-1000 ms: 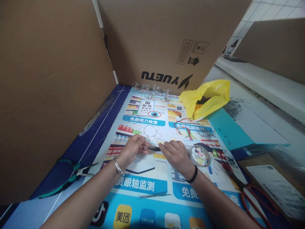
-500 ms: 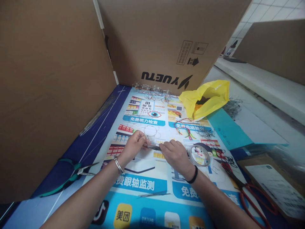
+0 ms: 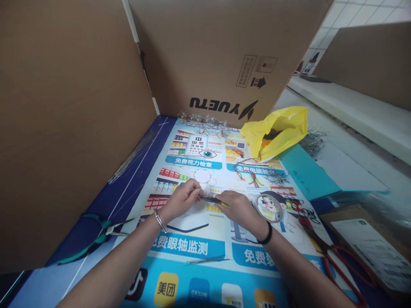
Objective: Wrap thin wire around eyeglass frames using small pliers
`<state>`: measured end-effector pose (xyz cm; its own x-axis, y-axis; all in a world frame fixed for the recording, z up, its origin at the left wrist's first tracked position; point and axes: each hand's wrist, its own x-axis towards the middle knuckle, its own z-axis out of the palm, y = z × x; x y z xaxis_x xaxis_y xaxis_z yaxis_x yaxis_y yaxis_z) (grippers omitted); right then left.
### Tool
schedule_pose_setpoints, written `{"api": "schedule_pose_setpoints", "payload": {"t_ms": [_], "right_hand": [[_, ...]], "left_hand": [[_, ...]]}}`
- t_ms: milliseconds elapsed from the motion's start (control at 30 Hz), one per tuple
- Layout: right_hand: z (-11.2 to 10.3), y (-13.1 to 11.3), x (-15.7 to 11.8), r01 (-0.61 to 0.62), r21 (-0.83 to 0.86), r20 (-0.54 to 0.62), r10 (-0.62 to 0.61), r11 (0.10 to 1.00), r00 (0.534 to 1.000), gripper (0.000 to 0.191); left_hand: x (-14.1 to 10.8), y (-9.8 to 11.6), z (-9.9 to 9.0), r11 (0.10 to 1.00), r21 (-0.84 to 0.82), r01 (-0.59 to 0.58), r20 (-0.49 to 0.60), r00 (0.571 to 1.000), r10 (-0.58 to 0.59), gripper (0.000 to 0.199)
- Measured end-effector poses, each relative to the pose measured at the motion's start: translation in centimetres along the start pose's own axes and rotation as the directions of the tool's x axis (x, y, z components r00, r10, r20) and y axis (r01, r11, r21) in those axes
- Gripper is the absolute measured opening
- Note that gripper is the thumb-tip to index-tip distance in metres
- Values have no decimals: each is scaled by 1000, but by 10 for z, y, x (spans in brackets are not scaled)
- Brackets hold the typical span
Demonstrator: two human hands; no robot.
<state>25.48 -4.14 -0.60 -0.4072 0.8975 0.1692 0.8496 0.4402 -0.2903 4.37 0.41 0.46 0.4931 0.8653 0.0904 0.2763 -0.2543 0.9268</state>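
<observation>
My right hand is closed around a pair of pliers with dark jaws and a yellow handle. The plier tips point left and meet the fingertips of my left hand. That left hand is in a pinch on thin wire, most of it hidden by the fingers. Just beyond the fingers shows a thin wire bent into flower-like loops. Whether the jaws grip the wire is too small to tell. To the right of my right hand lies a clear roll of tape.
Green-handled pliers lie at left, red-handled scissors at right. Cut wires run along the left cardboard wall. A yellow bag, coloured cords and wire scraps lie farther back. Short wires lie in front.
My right hand has turned and shifted its grip on the pliers, so the yellow handle now shows. My left hand stays almost in place, its fingers slightly more curled.
</observation>
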Motion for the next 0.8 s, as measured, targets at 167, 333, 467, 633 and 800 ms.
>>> {"api": "schedule_pose_setpoints", "payload": {"t_ms": [167, 333, 467, 633, 800], "right_hand": [[11, 3, 0, 28, -96, -172, -44, 995, 984, 13], [11, 1, 1, 30, -215, -294, -94, 976, 951, 17], [6, -1, 0, 1, -251, -344, -90, 968, 935, 18], [2, -4, -3, 107, -378, -341, -246, 920, 907, 16], [3, -7, -7, 233, -473, -253, -385, 850, 888, 21]], "left_hand": [[4, -4, 4, 975, -180, 130, -77, 986, -146, 17], [9, -6, 6, 872, -378, 310, -76, 928, -363, 13], [10, -3, 6, 788, -503, 354, -46, 900, -433, 7], [10, 1, 7, 792, -470, 391, -56, 882, -468, 6], [8, 6, 10, 785, -459, 416, -31, 875, -483, 8]]}}
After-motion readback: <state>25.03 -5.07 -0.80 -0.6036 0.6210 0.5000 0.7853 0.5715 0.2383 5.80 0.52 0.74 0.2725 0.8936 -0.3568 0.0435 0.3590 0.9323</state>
